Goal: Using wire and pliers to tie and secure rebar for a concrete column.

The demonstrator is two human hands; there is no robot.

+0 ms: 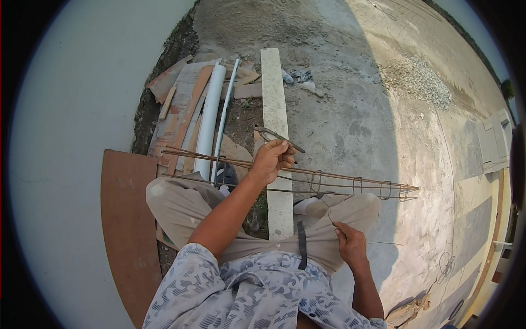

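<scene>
While I watch from afar through the head camera, the left hand (267, 163) sits almost at the centre of my view, its fingers closed on a pair of dark metal pincers (296, 146) above the bars. At between four and five o'clock I see the right hand (353, 245), with thumb and fingers pinched on a thin wire (383, 243); one length runs up toward the bars at eleven o'clock from that hand, another trails off to three. The two hands are well apart.

The rebar cage (360, 180), slim and rust-brown, stretches across from nine o'clock to just past three, with its square ties bunched toward the right end. It passes by both trousered knees, though I cannot tell whether it rests on them, or whether the left hand touches it.

Beneath it, a pale beam (275, 109) runs from twelve o'clock down between the legs. Toward half past ten I make out a white pipe (207, 129) among loose boards (192, 118). A brown panel (129, 219) stands out near eight o'clock, and a gravel heap (424, 85) lies on the ground at two.
</scene>
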